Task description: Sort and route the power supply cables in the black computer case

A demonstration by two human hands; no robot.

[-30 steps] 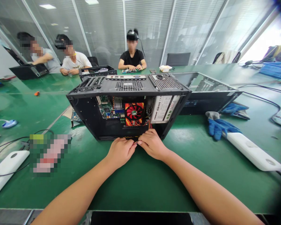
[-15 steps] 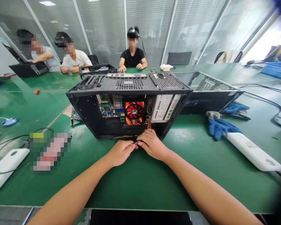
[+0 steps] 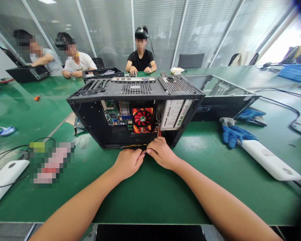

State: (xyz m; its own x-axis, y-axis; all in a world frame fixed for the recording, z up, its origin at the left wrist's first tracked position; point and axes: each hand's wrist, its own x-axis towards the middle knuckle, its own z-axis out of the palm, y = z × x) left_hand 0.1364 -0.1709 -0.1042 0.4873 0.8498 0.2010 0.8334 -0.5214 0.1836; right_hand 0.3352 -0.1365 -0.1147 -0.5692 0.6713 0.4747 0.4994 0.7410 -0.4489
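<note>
An open black computer case lies in front of me, its open side facing me. Inside it are a red cooling fan, a circuit board and a power supply with a white label. My left hand and my right hand meet at the case's near lower edge. Both are closed on a thin bundle of cables, pinched between thumbs and fingers. Coloured wires run from beside the power supply down to my right hand. The cable ends are mostly hidden by my fingers.
Blue work gloves touch a white power strip on the right. Another power strip with black cords lies left, beside a blurred-out item. A second case stands behind. Several people sit across the green table.
My left hand has turned slightly, its fingers curled more closely around the cables. The right hand keeps its pinch. The whole view has shifted a little.
</note>
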